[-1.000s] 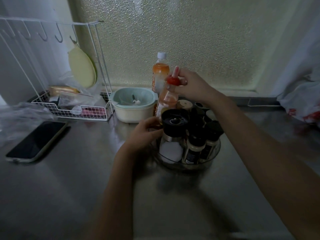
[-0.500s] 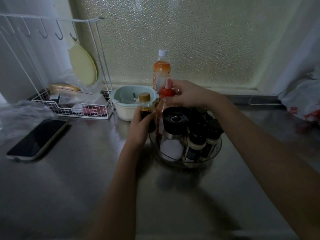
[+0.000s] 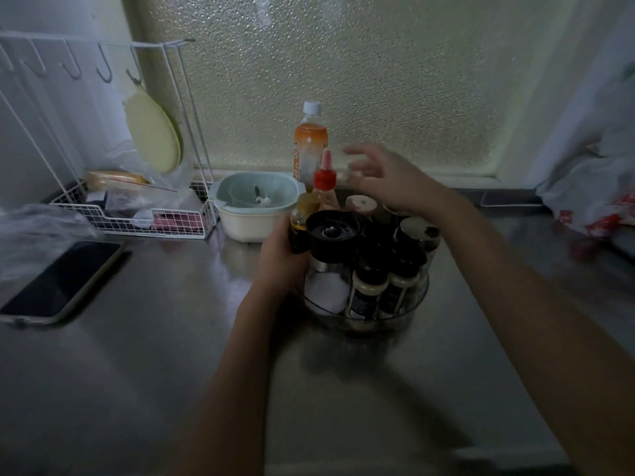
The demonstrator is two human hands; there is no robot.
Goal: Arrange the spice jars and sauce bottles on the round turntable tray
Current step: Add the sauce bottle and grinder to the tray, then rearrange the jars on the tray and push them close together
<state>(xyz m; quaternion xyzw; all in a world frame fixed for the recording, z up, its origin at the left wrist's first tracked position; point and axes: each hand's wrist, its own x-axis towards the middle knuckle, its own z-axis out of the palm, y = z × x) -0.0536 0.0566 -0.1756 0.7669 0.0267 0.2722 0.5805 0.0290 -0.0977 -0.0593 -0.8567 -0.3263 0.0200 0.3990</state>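
In the head view, the right hand [image 3: 385,178] has let go of the red-capped squeeze bottle [image 3: 323,187], now standing on the clear round turntable tray [image 3: 405,309]; its fingers are spread. The left hand [image 3: 281,255] now grips the small dark sauce bottle with a gold cap [image 3: 299,223] at the tray's left edge, so I judge only its seating remains.

Dim, window-backlit, wide-angle-warped view, motion blur on right hand [image 3: 385,182]

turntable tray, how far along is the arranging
Mostly done: the turntable tray already holds a big black-lidded jar, several small spice jars and the red-capped sauce bottle. In hand: the left hand grips a dark gold-capped bottle at the tray's edge. The right hand hovers open. The orange drink bottle stands behind.
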